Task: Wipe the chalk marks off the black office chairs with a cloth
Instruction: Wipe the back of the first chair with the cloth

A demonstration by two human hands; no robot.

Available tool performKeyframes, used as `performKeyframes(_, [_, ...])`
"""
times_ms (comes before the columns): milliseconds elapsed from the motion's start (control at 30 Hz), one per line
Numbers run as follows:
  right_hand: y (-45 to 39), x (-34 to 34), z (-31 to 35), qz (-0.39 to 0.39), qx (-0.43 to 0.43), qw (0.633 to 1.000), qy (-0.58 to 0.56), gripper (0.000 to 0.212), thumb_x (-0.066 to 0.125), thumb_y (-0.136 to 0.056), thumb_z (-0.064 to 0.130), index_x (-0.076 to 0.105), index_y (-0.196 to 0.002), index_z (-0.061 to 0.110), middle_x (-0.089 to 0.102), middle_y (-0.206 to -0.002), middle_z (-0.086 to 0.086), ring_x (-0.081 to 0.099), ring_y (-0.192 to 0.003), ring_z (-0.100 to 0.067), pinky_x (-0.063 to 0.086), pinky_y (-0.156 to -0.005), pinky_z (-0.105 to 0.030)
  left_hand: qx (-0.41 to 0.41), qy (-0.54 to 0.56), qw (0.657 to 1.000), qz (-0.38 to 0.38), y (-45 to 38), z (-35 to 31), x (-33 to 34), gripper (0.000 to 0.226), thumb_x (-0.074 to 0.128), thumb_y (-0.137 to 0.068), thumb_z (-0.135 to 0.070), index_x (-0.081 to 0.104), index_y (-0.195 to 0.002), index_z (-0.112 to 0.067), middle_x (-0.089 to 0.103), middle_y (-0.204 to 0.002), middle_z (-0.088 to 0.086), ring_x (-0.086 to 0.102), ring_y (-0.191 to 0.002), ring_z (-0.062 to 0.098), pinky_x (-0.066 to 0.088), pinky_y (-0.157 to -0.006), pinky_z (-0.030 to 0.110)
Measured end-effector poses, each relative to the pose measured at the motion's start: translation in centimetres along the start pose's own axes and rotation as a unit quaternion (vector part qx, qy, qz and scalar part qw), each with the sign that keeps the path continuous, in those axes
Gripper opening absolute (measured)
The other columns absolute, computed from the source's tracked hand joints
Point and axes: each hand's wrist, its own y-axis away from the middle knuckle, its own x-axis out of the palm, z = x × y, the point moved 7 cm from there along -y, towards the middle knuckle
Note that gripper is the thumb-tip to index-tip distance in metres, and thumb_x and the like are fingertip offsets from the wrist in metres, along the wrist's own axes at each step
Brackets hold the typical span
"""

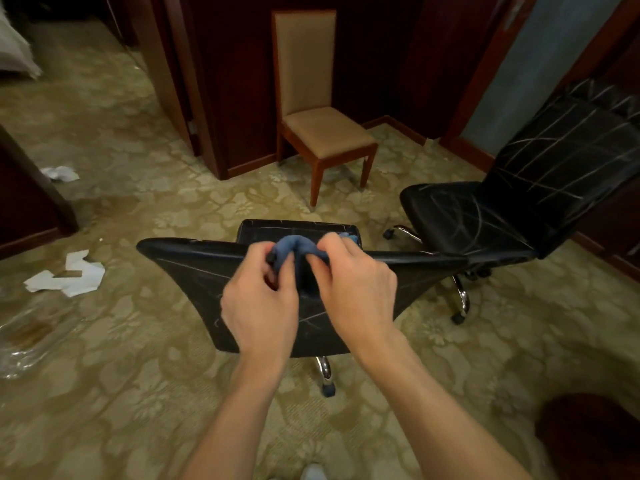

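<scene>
Your two arms reach out from the bottom of the view. Your left hand (pixel 259 299) and right hand (pixel 356 292) each pinch one end of the blue cloth (pixel 298 249), bunched up between them. The cloth sits right over the top edge of the near black chair (pixel 194 268), whose back runs long from left to right. Both hands are equally near. Chalk lines lie just below your hands. The second black chair (pixel 519 188) stands to your right, heavily marked, facing left.
</scene>
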Motion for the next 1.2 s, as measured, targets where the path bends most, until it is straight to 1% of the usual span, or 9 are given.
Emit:
performKeyframes(167, [1.6,-2.2,-5.5,-0.030,0.044,0.999,0.005,0.012,0.061,-0.093,0.032,0.062,-0.093,0.020,0.064,-0.082,0.006,0.061,-0.060,-0.015,0.040,-0.047,-0.025,0.032,-0.003,0.996,0.084,2.0,-2.9,3.9,0.011,0.066,-0.093,-0.031,0.056,-0.098,-0.032,0.062,-0.081,-0.014,0.061,-0.074,0.005,0.052,-0.066,0.031])
performKeyframes(267, [1.6,-2.1,-5.9,-0.039,0.046,0.998,-0.012,0.012,0.066,-0.091,0.027,0.064,-0.099,0.018,0.063,-0.085,0.004,0.060,-0.061,-0.011,0.035,-0.052,-0.019,0.034,0.014,0.995,0.092,1.9,-3.0,4.2,0.010,0.063,-0.094,-0.032,0.056,-0.100,-0.033,0.063,-0.082,-0.014,0.062,-0.077,0.002,0.055,-0.071,0.035])
performKeyframes(433, [1.2,0.0,-2.0,-0.009,0.007,0.998,-0.056,0.022,0.059,-0.093,0.031,0.064,-0.109,0.016,0.063,-0.092,0.000,0.063,-0.070,-0.014,0.050,-0.054,-0.027,-0.024,0.024,0.999,0.037,0.5,1.5,1.0,0.010,0.060,-0.093,-0.039,0.054,-0.099,-0.034,0.066,-0.082,-0.013,0.066,-0.080,0.009,0.057,-0.075,0.043])
performKeyframes(600, [0.2,3.1,4.0,0.015,-0.015,0.997,-0.072,0.013,0.058,-0.093,0.030,0.061,-0.098,0.018,0.065,-0.086,0.003,0.062,-0.060,-0.016,0.038,-0.050,-0.023,-0.029,-0.013,0.999,0.010,-1.7,6.2,-2.4,0.011,0.057,-0.094,-0.038,0.050,-0.098,-0.030,0.066,-0.082,-0.008,0.066,-0.078,0.018,0.056,-0.070,0.047])
performKeyframes(700, [-1.0,4.7,7.2,0.018,-0.027,0.998,-0.061,0.016,0.053,-0.094,0.032,0.060,-0.096,0.018,0.065,-0.083,0.003,0.061,-0.057,-0.017,0.044,-0.045,-0.028,-0.018,0.002,1.000,0.014,-4.3,8.7,-4.3,0.016,0.053,-0.093,-0.043,0.053,-0.101,-0.029,0.065,-0.085,-0.007,0.066,-0.078,0.019,0.056,-0.068,0.047])
performKeyframes(800, [-2.6,6.5,10.6,0.034,-0.029,0.998,-0.035,0.015,0.055,-0.095,0.033,0.061,-0.096,0.018,0.065,-0.081,0.003,0.061,-0.056,-0.017,0.047,-0.045,-0.030,0.007,-0.001,1.000,0.019,-7.5,11.3,-6.2,0.021,0.057,-0.092,-0.039,0.060,-0.106,-0.022,0.059,-0.101,-0.005,0.061,-0.091,0.017,0.055,-0.073,0.048])
performKeyframes(933, [-4.6,9.7,15.9,0.073,-0.010,0.997,-0.009,0.016,0.054,-0.096,0.033,0.058,-0.102,0.019,0.065,-0.087,0.002,0.062,-0.061,-0.020,0.052,-0.050,-0.036,-0.006,0.012,0.999,0.047,-12.4,16.0,-8.5,0.019,0.065,-0.093,-0.028,0.064,-0.110,-0.020,0.043,-0.141,-0.002,0.039,-0.130,0.010,0.041,-0.104,0.035])
performKeyframes(1100, [-7.8,13.5,21.2,0.061,0.028,0.997,0.027,0.013,0.069,-0.087,0.024,0.061,-0.094,0.015,0.065,-0.078,0.000,0.060,-0.052,-0.024,0.046,-0.043,-0.032,-0.014,0.103,0.986,0.129,-18.9,20.7,-8.8,0.018,0.062,-0.096,-0.015,0.059,-0.109,-0.028,0.056,-0.114,-0.004,0.056,-0.109,0.012,0.050,-0.092,0.036])
performKeyframes(1200, [-9.4,15.1,22.5,0.063,0.044,0.996,0.042,0.013,0.066,-0.088,0.025,0.060,-0.094,0.015,0.067,-0.078,-0.001,0.064,-0.057,-0.029,0.040,-0.047,-0.032,0.001,0.093,0.983,0.158,-21.6,21.7,-8.6,0.016,0.061,-0.097,-0.014,0.060,-0.110,-0.023,0.059,-0.114,-0.001,0.056,-0.107,0.011,0.048,-0.093,0.035])
